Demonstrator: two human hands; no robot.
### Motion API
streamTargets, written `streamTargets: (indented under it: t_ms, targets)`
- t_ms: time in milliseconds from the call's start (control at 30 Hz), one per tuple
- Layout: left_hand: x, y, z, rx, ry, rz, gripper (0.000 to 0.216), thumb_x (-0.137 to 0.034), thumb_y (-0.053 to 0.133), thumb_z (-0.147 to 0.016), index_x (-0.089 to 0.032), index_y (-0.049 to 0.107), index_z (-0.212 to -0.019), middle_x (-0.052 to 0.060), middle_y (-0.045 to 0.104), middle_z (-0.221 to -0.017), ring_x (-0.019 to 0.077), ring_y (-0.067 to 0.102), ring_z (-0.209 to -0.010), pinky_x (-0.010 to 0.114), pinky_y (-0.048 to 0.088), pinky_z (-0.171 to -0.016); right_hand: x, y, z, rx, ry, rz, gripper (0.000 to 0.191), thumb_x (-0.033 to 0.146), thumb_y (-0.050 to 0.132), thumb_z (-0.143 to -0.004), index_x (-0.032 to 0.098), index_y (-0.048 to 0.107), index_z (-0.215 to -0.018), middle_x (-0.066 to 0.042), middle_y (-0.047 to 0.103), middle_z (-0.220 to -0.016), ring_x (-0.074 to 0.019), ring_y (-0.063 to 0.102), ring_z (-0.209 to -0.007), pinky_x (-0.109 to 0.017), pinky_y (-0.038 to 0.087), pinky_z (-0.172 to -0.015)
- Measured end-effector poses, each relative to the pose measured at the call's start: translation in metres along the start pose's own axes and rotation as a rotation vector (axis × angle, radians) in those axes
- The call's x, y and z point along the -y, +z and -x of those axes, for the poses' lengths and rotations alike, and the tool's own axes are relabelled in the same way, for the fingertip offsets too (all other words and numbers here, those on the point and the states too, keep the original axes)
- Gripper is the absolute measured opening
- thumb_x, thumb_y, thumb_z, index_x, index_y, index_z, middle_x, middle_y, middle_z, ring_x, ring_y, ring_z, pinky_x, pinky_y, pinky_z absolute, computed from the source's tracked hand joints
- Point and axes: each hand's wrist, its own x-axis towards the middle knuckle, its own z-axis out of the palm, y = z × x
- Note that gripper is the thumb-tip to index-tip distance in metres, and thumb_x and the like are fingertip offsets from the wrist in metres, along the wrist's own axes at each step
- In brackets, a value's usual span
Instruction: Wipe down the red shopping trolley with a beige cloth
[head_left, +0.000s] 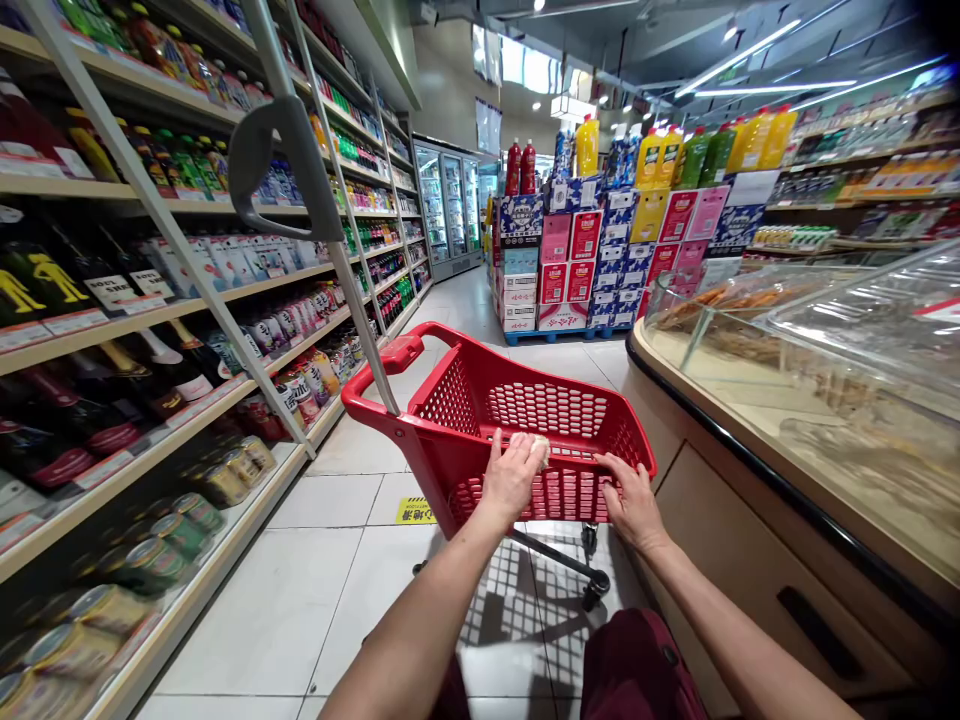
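A red plastic shopping cart [547,395] with perforated basket walls stands sideways before me, its push handle to the left. My left hand [514,475] lies on the near rim of the basket. Under its fingertips is a crumpled whitish cloth [540,452], partly hidden by the hand. Farther right along the same rim, my right hand [630,497] hooks its curled fingers over the edge. No goods show inside the basket. A metal pole [360,310] with a grey plastic loop grip [285,175] rises at the handle end of the cart.
Drink shelves [187,290] line the left side. Stacked drink cartons [570,260] stand on a blue pallet [555,336] ahead. A food counter with clear covers [780,350] runs close on the right. A yellow floor sticker [415,511] lies on the white tiles near the cart.
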Motion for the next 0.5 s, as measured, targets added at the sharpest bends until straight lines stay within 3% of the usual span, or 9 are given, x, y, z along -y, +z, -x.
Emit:
streamTargets:
  t_ms: [100, 233, 300, 400, 500]
  targets:
    - [0.001, -0.006, 0.002, 0.066, -0.038, -0.003, 0.044, -0.019, 0.036, -0.085, -0.016, 0.034, -0.129, 0.009, 0.048, -0.129, 0.0211, 0.037, -0.123, 0.052, 0.017, -0.105, 0.039, 0.008, -0.015, -0.009, -0.042, -0.015, 0.046, 0.024, 0.038, -0.079, 0.022, 0.04, -0.125, -0.01, 0.052, -0.122, -0.0246, 0.041, -0.119, -0.055, 0.024, -0.099]
    - [0.043, -0.033, 0.013, 0.114, -0.051, -0.063, 0.056, -0.036, 0.048, -0.079, -0.013, 0.036, -0.129, 0.015, 0.039, -0.135, 0.0283, 0.028, -0.128, 0.056, 0.015, -0.103, 0.099, 0.037, -0.038, 0.15, -0.177, -0.052, 0.044, 0.024, 0.038, -0.082, 0.022, 0.041, -0.126, -0.01, 0.048, -0.126, -0.0224, 0.043, -0.117, -0.046, 0.032, -0.096]
    - [0.066, -0.045, 0.018, 0.115, -0.083, -0.088, 0.048, -0.035, 0.05, -0.079, -0.016, 0.044, -0.123, 0.014, 0.046, -0.129, 0.0283, 0.035, -0.124, 0.058, 0.011, -0.103, 0.115, 0.051, -0.046, 0.156, -0.155, 0.001, 0.042, 0.023, 0.043, -0.08, 0.021, 0.045, -0.121, -0.011, 0.051, -0.123, -0.0237, 0.046, -0.112, -0.048, 0.032, -0.095]
    - [0.085, -0.054, 0.023, 0.107, -0.12, -0.094, 0.033, -0.029, 0.048, -0.081, -0.018, 0.053, -0.112, 0.011, 0.057, -0.116, 0.025, 0.045, -0.114, 0.055, 0.011, -0.104, 0.111, 0.06, -0.046, 0.126, -0.186, 0.055, 0.039, 0.014, 0.043, -0.078, 0.022, 0.049, -0.116, -0.01, 0.052, -0.121, -0.0224, 0.048, -0.11, -0.049, 0.031, -0.095]
    - [0.084, -0.052, 0.026, 0.056, -0.147, -0.09, 0.03, -0.026, 0.045, -0.083, -0.02, 0.053, -0.112, 0.009, 0.057, -0.114, 0.024, 0.046, -0.113, 0.055, 0.012, -0.104, 0.066, 0.045, -0.028, 0.074, -0.253, 0.104, 0.037, 0.013, 0.041, -0.079, 0.022, 0.051, -0.113, -0.009, 0.053, -0.122, -0.0211, 0.048, -0.111, -0.049, 0.028, -0.098]
